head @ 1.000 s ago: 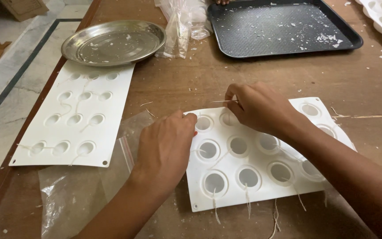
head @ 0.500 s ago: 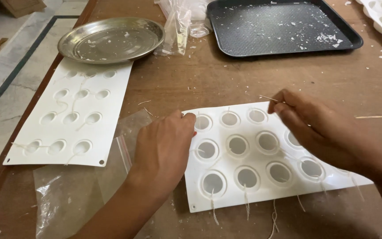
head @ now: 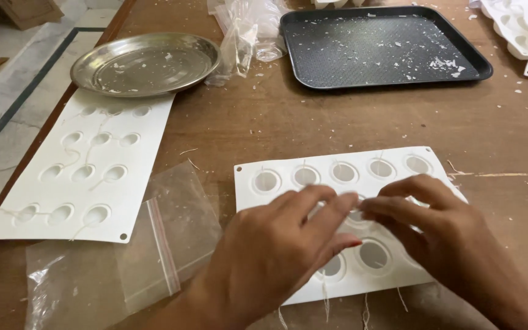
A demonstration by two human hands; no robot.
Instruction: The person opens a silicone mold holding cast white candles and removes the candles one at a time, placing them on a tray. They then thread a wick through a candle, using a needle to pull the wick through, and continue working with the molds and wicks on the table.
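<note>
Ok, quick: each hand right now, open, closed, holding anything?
Left hand: fingers half-curled, resting on the white mould; any grasp cannot be told.
Right hand: fingertips pinched over a cavity; contents cannot be told.

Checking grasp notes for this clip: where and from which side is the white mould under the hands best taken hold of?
Probably the white mould is best taken by its far right corner, coming from the right. That flat rim is bare, while both hands, left hand and right hand, cover the middle, and thin strings hang off the near edge.
</note>
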